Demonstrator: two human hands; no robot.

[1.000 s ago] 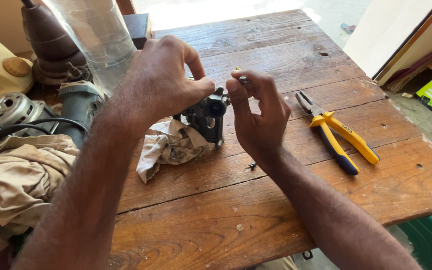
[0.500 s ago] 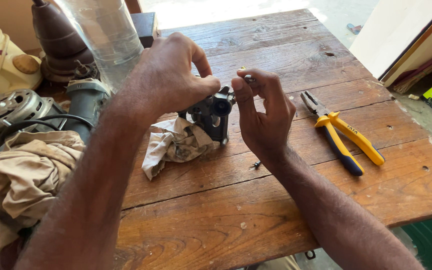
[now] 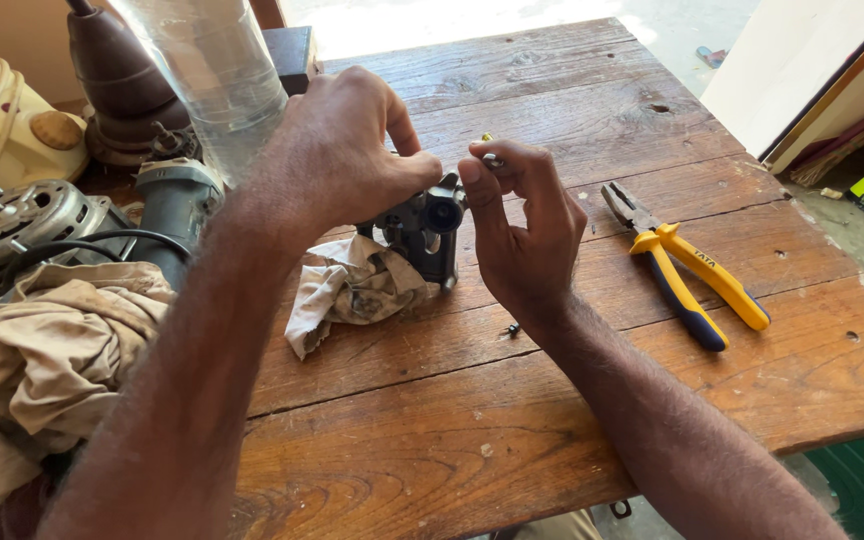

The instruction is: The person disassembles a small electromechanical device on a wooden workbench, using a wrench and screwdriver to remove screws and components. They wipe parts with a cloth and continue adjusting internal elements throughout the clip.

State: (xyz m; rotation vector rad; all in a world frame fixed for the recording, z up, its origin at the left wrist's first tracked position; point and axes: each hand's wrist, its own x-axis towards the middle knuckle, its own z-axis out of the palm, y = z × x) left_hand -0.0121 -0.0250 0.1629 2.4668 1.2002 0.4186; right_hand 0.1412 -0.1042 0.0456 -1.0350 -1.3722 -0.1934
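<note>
Left hand (image 3: 347,150) reaches in from the lower left, wrist arched, fingers curled over the top of a small dark metal part (image 3: 427,230) and gripping it. The part stands on the wooden bench (image 3: 552,90), its base beside a crumpled rag (image 3: 347,290). Right hand (image 3: 522,225) comes from the lower right, palm turned toward the part, thumb and forefinger pinched on a small pin (image 3: 489,150) held just beside the part's top. A small screw (image 3: 513,328) lies on the bench under the right wrist. Yellow-and-blue pliers (image 3: 687,265) lie well to the right, untouched
</note>
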